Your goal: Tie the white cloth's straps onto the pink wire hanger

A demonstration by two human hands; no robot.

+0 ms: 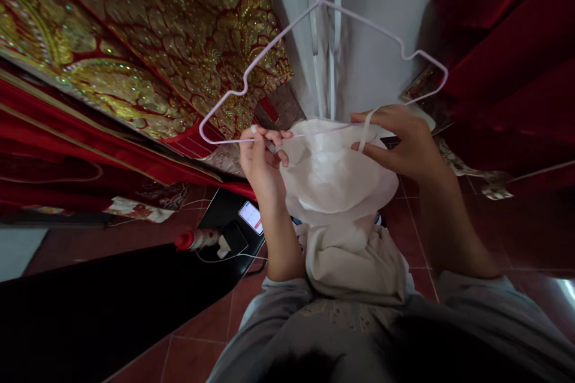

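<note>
here the left hand pinches the white garment against the hanger bar while the right hand grips its strap, which might slip off the wire.

- A lit phone lay on the black table.
- A power strip sat just left of it.
- Gold-embroidered red fabric hung above the table.
</note>
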